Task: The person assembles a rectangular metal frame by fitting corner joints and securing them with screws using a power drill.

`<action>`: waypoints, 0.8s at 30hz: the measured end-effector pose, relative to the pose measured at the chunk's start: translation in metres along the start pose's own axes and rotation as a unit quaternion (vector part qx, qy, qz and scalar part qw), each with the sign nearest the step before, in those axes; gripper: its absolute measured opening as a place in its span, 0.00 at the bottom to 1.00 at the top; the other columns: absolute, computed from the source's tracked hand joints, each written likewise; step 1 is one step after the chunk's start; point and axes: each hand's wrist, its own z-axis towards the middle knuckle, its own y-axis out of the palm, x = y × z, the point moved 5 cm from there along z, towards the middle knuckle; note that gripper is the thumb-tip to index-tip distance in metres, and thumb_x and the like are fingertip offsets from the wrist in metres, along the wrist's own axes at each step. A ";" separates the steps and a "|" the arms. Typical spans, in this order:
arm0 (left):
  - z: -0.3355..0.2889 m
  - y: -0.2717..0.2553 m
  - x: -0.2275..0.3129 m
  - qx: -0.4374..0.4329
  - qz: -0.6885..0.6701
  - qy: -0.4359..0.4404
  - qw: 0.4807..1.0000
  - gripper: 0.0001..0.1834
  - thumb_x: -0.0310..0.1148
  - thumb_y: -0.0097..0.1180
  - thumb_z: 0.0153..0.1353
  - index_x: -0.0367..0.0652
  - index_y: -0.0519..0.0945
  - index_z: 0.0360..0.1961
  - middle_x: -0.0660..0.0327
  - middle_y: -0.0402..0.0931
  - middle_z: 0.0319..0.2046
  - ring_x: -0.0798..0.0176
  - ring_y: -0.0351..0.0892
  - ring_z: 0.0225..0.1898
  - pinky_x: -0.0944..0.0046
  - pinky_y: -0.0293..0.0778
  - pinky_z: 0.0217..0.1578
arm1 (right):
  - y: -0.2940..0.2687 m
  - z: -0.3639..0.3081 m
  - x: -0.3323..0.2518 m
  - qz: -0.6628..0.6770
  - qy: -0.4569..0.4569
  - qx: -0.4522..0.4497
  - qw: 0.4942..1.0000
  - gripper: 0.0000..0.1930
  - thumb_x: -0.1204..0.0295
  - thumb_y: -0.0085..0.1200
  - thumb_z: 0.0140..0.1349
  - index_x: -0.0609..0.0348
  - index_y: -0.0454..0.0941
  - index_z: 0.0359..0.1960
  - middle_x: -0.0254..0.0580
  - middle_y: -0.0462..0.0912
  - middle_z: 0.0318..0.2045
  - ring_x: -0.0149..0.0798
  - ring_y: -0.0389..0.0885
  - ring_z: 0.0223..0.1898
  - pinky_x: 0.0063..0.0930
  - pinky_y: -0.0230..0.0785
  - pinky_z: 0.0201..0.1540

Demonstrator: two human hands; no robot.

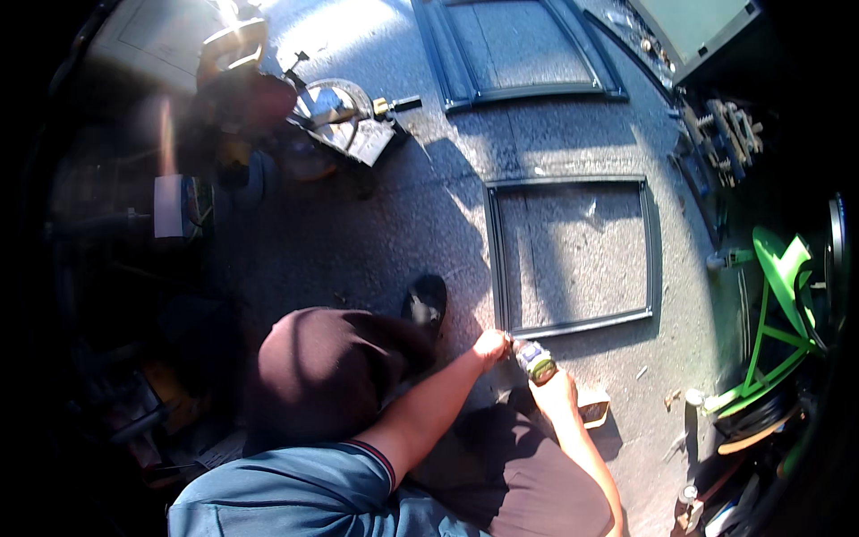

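Observation:
A dark rectangular frame [650, 242] lies flat on the ground in front of me. At its near left corner, my left hand [491, 347] is closed, its fingers by the tip of the drill; what they pinch is too small to make out. My right hand [557, 394] grips a cordless drill [535, 360] with a dark and yellow-green body. The drill's nose points toward that same corner, close to my left fingers. Whether its bit touches the frame cannot be told.
Farther off lies a second dark frame [537, 93]. A miter saw [344, 116] stands at the far left. A small open box [593, 409] sits beside my right forearm. To the right are a green metal stand [761, 331] and a pile of metal pieces [727, 139].

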 end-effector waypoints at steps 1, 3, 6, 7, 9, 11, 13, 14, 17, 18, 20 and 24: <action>-0.005 0.000 -0.002 -0.001 0.001 0.001 1.000 0.10 0.26 0.48 0.58 0.42 0.80 0.23 0.62 0.72 0.18 0.66 0.68 0.18 0.63 0.66 0.21 | 0.001 0.001 0.002 -0.006 -0.009 -0.010 1.000 0.18 0.62 0.62 0.56 0.52 0.83 0.48 0.58 0.85 0.39 0.60 0.84 0.46 0.48 0.76 0.48; -0.029 0.007 0.022 0.072 0.122 0.012 0.990 0.10 0.28 0.49 0.58 0.41 0.81 0.23 0.59 0.75 0.18 0.62 0.72 0.18 0.59 0.67 0.19 | -0.007 -0.001 -0.010 -0.009 -0.019 -0.016 1.000 0.19 0.63 0.62 0.55 0.52 0.83 0.48 0.59 0.85 0.39 0.60 0.83 0.47 0.48 0.76 0.49; -0.014 0.018 0.019 0.082 0.184 0.004 0.980 0.11 0.30 0.50 0.59 0.39 0.82 0.24 0.57 0.78 0.20 0.60 0.76 0.19 0.57 0.72 0.22 | -0.023 0.007 -0.016 -0.053 0.006 -0.037 0.998 0.18 0.64 0.62 0.53 0.57 0.84 0.45 0.58 0.86 0.40 0.57 0.84 0.48 0.46 0.76 0.51; -0.010 0.019 0.016 0.089 0.217 -0.002 0.972 0.12 0.31 0.50 0.59 0.38 0.82 0.24 0.56 0.80 0.21 0.59 0.78 0.20 0.55 0.74 0.23 | -0.025 0.011 -0.020 -0.081 0.012 -0.055 0.995 0.18 0.64 0.58 0.56 0.54 0.84 0.47 0.57 0.86 0.42 0.57 0.83 0.50 0.47 0.75 0.54; 0.019 -0.023 -0.003 0.057 0.348 0.012 0.936 0.14 0.31 0.49 0.57 0.39 0.86 0.35 0.57 0.82 0.26 0.61 0.79 0.25 0.58 0.74 0.27 | -0.028 0.006 -0.060 -0.145 -0.027 -0.075 0.986 0.17 0.64 0.57 0.56 0.53 0.85 0.47 0.56 0.86 0.43 0.57 0.83 0.51 0.47 0.74 0.56; 0.023 0.006 0.001 0.019 0.452 0.084 0.888 0.15 0.32 0.50 0.56 0.40 0.88 0.37 0.52 0.85 0.30 0.56 0.85 0.30 0.55 0.78 0.33 | -0.033 0.013 -0.050 -0.176 -0.020 -0.062 0.982 0.17 0.65 0.56 0.55 0.54 0.85 0.46 0.56 0.86 0.45 0.56 0.83 0.52 0.44 0.74 0.56; 0.037 -0.050 -0.004 0.011 0.626 0.192 0.756 0.16 0.34 0.51 0.55 0.39 0.88 0.36 0.50 0.85 0.31 0.54 0.86 0.31 0.55 0.80 0.35 | -0.024 0.007 -0.087 -0.194 -0.051 -0.110 0.974 0.17 0.65 0.55 0.56 0.56 0.85 0.46 0.56 0.86 0.46 0.54 0.83 0.52 0.43 0.75 0.55; 0.046 -0.014 0.001 -0.039 0.681 0.236 0.692 0.15 0.34 0.51 0.55 0.39 0.88 0.35 0.49 0.85 0.30 0.53 0.86 0.31 0.55 0.80 0.34 | -0.043 0.011 -0.073 -0.193 -0.014 -0.104 0.976 0.18 0.66 0.55 0.55 0.58 0.85 0.46 0.56 0.85 0.46 0.54 0.83 0.53 0.43 0.75 0.56; 0.022 -0.002 0.011 0.019 0.542 0.302 0.784 0.10 0.34 0.54 0.53 0.41 0.83 0.22 0.52 0.81 0.22 0.50 0.82 0.25 0.53 0.78 0.29 | -0.047 0.016 -0.072 -0.225 0.016 -0.127 0.966 0.20 0.67 0.56 0.53 0.61 0.84 0.47 0.58 0.85 0.47 0.54 0.83 0.54 0.41 0.74 0.56; 0.017 0.024 0.017 0.000 0.543 0.353 0.762 0.10 0.33 0.54 0.53 0.42 0.82 0.21 0.52 0.80 0.21 0.50 0.82 0.24 0.53 0.77 0.27 | -0.054 0.020 -0.064 -0.233 0.033 -0.115 0.965 0.20 0.67 0.56 0.53 0.61 0.84 0.47 0.57 0.85 0.48 0.53 0.83 0.54 0.41 0.74 0.56; 0.022 -0.017 0.017 0.009 0.720 0.375 0.583 0.09 0.32 0.52 0.53 0.44 0.81 0.20 0.55 0.79 0.20 0.52 0.81 0.22 0.50 0.76 0.25 | -0.032 0.024 -0.093 -0.246 -0.014 -0.119 0.962 0.21 0.66 0.56 0.52 0.60 0.84 0.47 0.55 0.85 0.48 0.50 0.83 0.54 0.38 0.75 0.56; 0.023 -0.034 0.017 0.001 0.771 0.331 0.545 0.08 0.32 0.54 0.54 0.45 0.82 0.22 0.56 0.81 0.21 0.52 0.81 0.23 0.52 0.76 0.25 | -0.028 0.028 -0.108 -0.288 -0.021 -0.151 0.945 0.21 0.64 0.57 0.53 0.59 0.84 0.48 0.52 0.85 0.49 0.47 0.83 0.55 0.38 0.75 0.57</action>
